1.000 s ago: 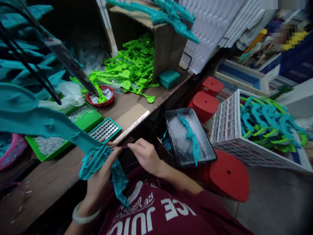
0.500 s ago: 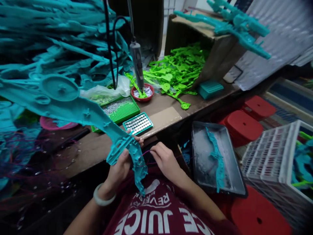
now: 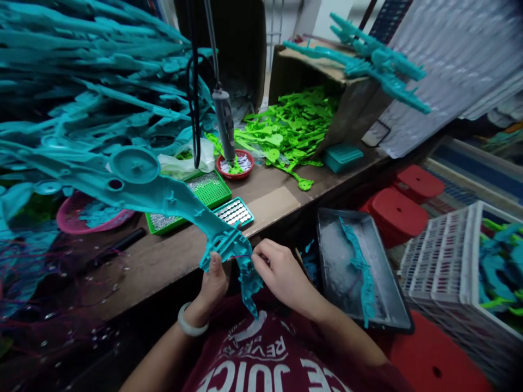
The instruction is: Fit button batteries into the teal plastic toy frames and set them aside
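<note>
A long teal molded plastic part (image 3: 163, 193), with a round disc near its upper end, slants across the left half of the view. My left hand (image 3: 213, 280) is closed around its lower end, thumb on top and fingers mostly hidden beneath. Close against the same end, my right hand (image 3: 278, 267) pinches a thin purple wire (image 3: 241, 256) that lies across the part. The right fingertips partly hide where the wire meets the plastic.
On the bench stand a green tray (image 3: 210, 190) of small metal pieces, a teal tray (image 3: 235, 212) of coin-like discs, a red bowl (image 3: 236, 173) and a hanging grey electric screwdriver (image 3: 224, 125). Teal parts (image 3: 81, 65) pile up left. A black tray (image 3: 327, 283) sits right.
My left hand and the teal part have shifted right in view. My right hand has come closer to the part, bringing the wire from beside it onto its lower end.
</note>
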Motion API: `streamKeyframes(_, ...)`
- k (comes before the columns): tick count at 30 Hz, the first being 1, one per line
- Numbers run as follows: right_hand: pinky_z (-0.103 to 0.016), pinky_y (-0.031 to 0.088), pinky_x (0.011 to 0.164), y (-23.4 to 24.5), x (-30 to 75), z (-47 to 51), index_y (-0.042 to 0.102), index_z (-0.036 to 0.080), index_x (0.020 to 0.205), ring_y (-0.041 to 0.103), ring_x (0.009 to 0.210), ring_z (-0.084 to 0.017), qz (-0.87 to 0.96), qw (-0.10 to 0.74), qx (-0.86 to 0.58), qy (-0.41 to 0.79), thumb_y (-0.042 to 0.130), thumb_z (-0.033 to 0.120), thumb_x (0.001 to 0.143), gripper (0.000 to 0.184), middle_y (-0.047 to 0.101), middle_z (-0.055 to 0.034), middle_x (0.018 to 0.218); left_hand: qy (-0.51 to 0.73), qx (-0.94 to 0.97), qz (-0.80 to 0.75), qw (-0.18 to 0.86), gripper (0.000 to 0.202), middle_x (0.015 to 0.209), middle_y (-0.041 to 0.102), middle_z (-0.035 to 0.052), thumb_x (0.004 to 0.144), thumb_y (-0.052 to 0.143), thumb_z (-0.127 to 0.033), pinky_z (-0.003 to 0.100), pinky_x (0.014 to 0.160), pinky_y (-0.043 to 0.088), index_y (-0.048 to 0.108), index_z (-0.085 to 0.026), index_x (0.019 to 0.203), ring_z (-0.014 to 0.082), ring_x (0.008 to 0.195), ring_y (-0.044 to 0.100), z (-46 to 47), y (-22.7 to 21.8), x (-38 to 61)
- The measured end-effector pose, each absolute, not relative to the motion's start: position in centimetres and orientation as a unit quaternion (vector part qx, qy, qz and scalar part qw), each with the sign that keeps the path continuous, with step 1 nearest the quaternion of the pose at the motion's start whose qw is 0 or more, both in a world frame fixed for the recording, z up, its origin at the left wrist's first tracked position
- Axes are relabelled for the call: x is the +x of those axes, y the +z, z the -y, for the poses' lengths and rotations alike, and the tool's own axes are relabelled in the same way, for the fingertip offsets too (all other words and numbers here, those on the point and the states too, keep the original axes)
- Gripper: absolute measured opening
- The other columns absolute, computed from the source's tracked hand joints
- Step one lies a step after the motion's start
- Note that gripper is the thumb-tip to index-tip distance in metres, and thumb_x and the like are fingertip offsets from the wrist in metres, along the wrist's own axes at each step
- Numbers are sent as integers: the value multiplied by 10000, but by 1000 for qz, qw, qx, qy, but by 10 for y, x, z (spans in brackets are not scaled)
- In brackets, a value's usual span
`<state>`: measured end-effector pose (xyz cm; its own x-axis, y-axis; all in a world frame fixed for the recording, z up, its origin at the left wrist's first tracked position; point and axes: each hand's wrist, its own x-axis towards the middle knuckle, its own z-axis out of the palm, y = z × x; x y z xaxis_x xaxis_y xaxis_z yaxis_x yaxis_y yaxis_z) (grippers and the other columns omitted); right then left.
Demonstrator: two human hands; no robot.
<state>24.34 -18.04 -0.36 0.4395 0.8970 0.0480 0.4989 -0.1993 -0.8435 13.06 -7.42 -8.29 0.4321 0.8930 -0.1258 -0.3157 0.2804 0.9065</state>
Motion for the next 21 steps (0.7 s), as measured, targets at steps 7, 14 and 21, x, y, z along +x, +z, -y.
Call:
streamKeyframes(7,-251,338,636,-11,246,188,528,183,726,511,676,-110,446,399,-757,263,548,82,915,215,554,29,729,418,415,-313,745,542,1053,748,2,752,807,-542,324,928,536,658,-290,1208,194,949,698,83,-101,125)
streamKeyframes(14,-250,396,655,-43,232,180,628,187,798,544,712,-121,451,490,-701,254,571,134,951,172,551,12,772,407,481,-337,700,427,1208,709,63,865,718,-461,363,1002,514,660,-245,1228,237,1091,681,80,-93,112)
streamKeyframes(21,-278,424,688,-60,223,179,610,201,889,540,757,-151,452,499,-718,176,538,177,984,122,548,-16,838,378,548,-370,648,440,1323,657,78,857,738,-420,385,1120,441,680,-237,1253,274,1281,584,73,-91,98)
